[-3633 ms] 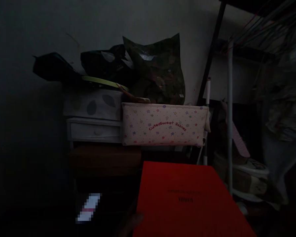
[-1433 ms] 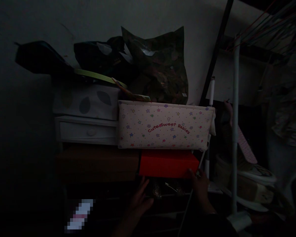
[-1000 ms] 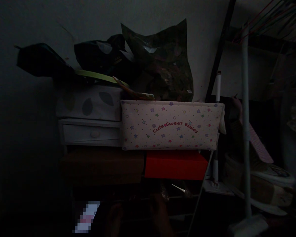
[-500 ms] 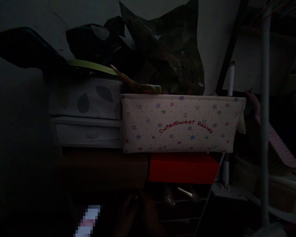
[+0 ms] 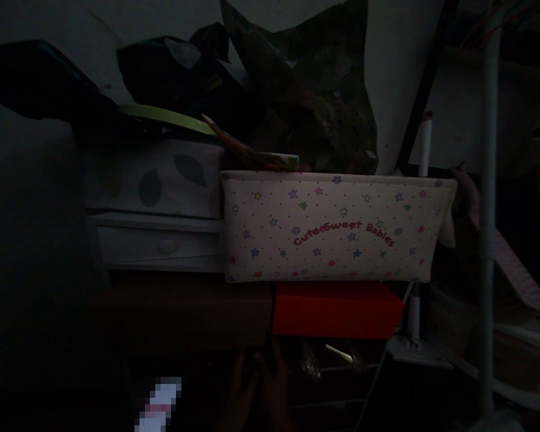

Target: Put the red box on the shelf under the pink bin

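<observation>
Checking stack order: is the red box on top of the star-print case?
No, the red box sits under the star-print case.

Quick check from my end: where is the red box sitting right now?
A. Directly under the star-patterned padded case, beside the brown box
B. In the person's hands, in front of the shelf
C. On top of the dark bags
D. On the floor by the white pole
A: the red box lies right beneath the star-patterned padded case, with the brown box at its left side; no hand is on it.
</observation>
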`<action>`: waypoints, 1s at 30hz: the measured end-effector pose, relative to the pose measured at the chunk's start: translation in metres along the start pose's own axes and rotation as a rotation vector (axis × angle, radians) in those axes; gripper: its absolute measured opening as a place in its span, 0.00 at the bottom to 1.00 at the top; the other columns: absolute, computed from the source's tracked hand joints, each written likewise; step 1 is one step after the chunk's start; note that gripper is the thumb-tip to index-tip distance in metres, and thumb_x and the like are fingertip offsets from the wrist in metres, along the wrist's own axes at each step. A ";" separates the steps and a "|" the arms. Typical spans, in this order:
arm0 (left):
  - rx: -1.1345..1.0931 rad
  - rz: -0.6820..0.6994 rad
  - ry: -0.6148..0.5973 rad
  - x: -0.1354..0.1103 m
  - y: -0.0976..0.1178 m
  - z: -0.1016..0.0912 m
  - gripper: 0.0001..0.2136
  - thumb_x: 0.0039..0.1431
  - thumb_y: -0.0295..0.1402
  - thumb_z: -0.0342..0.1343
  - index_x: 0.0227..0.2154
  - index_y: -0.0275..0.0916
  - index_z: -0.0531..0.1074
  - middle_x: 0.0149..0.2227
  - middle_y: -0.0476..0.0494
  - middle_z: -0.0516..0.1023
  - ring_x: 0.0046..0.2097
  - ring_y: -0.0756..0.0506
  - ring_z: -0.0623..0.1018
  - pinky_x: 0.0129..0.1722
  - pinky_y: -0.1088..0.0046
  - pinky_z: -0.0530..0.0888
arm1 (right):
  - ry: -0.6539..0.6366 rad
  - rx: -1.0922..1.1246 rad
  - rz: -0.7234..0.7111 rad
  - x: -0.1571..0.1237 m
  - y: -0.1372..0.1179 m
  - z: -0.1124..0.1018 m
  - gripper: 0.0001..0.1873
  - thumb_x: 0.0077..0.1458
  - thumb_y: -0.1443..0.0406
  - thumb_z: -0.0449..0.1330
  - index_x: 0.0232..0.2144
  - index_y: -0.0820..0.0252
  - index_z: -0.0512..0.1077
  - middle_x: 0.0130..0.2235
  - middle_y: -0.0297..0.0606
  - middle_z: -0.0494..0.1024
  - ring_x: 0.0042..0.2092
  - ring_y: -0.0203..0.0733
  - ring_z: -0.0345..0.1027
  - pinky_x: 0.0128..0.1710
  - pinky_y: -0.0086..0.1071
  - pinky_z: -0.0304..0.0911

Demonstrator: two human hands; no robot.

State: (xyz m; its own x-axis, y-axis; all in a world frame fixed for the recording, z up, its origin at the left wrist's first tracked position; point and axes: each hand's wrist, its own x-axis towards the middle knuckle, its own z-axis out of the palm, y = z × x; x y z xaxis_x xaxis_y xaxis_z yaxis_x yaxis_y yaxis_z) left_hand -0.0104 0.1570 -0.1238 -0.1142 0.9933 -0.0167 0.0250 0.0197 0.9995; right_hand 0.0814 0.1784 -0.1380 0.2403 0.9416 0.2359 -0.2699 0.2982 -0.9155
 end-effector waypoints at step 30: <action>-0.020 0.002 0.456 0.015 -0.022 -0.058 0.19 0.55 0.42 0.51 0.48 0.41 0.68 0.54 0.38 0.71 0.56 0.36 0.70 0.54 0.57 0.68 | 0.321 -0.581 -0.148 -0.024 0.024 -0.018 0.13 0.51 0.56 0.56 0.37 0.57 0.67 0.37 0.42 0.75 0.39 0.47 0.71 0.40 0.37 0.68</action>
State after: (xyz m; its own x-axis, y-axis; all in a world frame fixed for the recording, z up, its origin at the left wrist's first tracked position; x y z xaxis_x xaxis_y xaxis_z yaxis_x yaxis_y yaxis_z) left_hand -0.0706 0.1648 -0.1446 -0.5403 0.8415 -0.0053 0.0073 0.0110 0.9999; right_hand 0.0855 0.1601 -0.1717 0.5252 0.7775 0.3460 0.3101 0.2038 -0.9286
